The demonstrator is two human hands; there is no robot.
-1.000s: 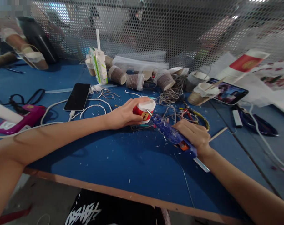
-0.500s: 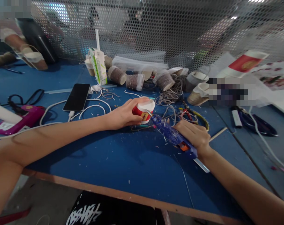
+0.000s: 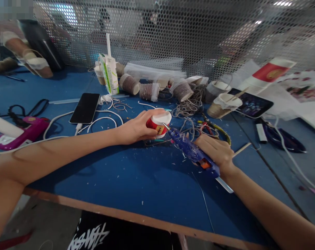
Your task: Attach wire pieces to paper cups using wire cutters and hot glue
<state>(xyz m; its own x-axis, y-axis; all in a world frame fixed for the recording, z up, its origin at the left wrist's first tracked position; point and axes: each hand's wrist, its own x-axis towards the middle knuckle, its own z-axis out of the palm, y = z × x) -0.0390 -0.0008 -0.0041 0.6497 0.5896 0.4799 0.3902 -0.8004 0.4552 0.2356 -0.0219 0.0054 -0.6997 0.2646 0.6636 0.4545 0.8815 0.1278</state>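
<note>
A small red and white paper cup [image 3: 161, 129] is gripped between the fingers and thumb of my left hand [image 3: 136, 127], its white end facing up. My right hand [image 3: 215, 149] is wrapped round a blue hot glue gun [image 3: 190, 149]. The metal nozzle meets or nearly meets the upper edge of the cup; I cannot tell whether they touch. Out of the back of the gun sticks a clear glue stick [image 3: 224, 184]. Behind my right hand lie yellow-handled pliers [image 3: 220, 133] and a heap of grey-brown cord [image 3: 192, 99].
Several cord-wrapped cups [image 3: 130, 84] line the back by a drink carton [image 3: 110, 74] and a perforated metal screen [image 3: 162, 31]. At left are a phone [image 3: 85, 108] on a white cable and a magenta glue gun [image 3: 30, 132]. Another phone [image 3: 253, 104] leans at right near dark-handled pliers [image 3: 287, 137]. Someone's hand [image 3: 17, 45] is far left.
Almost nothing differs. Both hands hold the cup and glue gun in nearly the same place, with the view shifted slightly.
</note>
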